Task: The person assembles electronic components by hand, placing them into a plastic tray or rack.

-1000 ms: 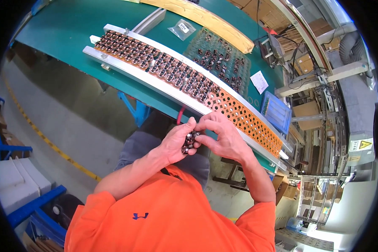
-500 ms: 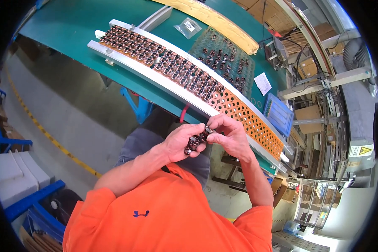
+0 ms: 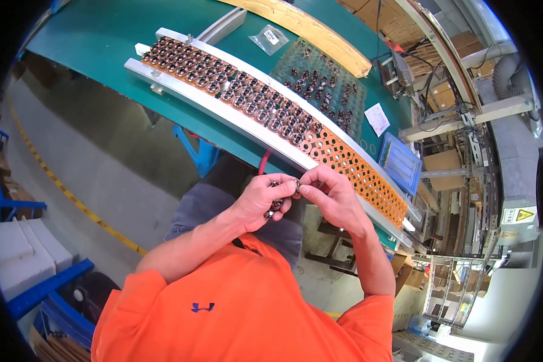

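My left hand is closed around a handful of small shiny dark metallic parts, partly hidden by its fingers. My right hand pinches one such small shiny part at the left hand's fingertips. Both hands are held over my lap, just off the near edge of a long orange perforated board. Rows of round shiny cup-like parts fill the board's left and middle stretch, while bare holes show on its right. White metal rails run along the board.
Behind the board, a clear moulded tray on the green table holds several shiny parts. Nearby are a small plastic bag, a yellowish wrapped strip, a paper slip and a blue tray.
My left fingers have closed further over the handful, so less of it shows. My right fingertips have shifted slightly, and a single part now shows between them at the left fingertips.
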The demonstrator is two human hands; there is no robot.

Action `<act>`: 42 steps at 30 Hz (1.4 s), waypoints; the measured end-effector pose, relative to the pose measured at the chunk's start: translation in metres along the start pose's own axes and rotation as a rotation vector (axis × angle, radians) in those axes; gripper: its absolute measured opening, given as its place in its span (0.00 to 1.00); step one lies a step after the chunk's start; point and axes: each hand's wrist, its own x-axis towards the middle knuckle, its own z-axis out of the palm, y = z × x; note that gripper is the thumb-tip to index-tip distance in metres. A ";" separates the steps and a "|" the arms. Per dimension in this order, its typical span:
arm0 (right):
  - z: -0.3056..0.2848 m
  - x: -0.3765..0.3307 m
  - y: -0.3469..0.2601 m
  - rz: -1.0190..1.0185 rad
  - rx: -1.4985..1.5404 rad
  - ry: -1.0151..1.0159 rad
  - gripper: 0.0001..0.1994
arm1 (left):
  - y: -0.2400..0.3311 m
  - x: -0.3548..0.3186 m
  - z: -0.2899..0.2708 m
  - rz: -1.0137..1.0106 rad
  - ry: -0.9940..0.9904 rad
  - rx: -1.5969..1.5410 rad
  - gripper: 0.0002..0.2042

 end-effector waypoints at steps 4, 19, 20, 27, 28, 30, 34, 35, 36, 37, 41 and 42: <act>-0.009 0.012 0.010 -0.244 -0.110 0.124 0.03 | 0.000 0.001 0.002 -0.001 0.007 -0.024 0.13; -0.014 0.063 0.019 -0.495 -0.661 0.554 0.03 | 0.001 -0.001 -0.004 -0.055 0.045 -0.107 0.17; -0.014 0.064 0.019 -0.495 -0.660 0.553 0.03 | 0.001 0.000 -0.005 -0.060 0.046 -0.116 0.17; -0.014 0.065 0.022 -0.492 -0.724 0.551 0.03 | 0.001 0.000 -0.006 -0.082 0.038 -0.148 0.18; -0.013 0.065 0.022 -0.493 -0.734 0.553 0.03 | 0.001 0.000 -0.006 -0.083 0.039 -0.148 0.18; -0.013 0.064 0.022 -0.501 -0.736 0.556 0.03 | 0.001 0.000 -0.006 -0.081 0.041 -0.140 0.18; -0.011 0.065 0.021 -0.527 -0.752 0.568 0.02 | 0.000 0.000 -0.007 -0.089 0.035 -0.144 0.18; -0.012 0.066 0.022 -0.524 -0.753 0.569 0.02 | 0.000 0.000 -0.007 -0.089 0.040 -0.143 0.18; -0.012 0.066 0.022 -0.533 -0.759 0.570 0.02 | 0.000 0.000 -0.006 -0.089 0.047 -0.141 0.18; -0.013 0.066 0.023 -0.541 -0.766 0.571 0.02 | 0.000 0.000 -0.005 -0.092 0.048 -0.139 0.18; -0.014 0.066 0.022 -0.549 -0.785 0.551 0.03 | 0.001 0.000 -0.007 -0.080 0.055 -0.131 0.18; -0.015 0.066 0.021 -0.537 -0.778 0.539 0.03 | 0.001 0.000 -0.007 -0.083 0.059 -0.129 0.18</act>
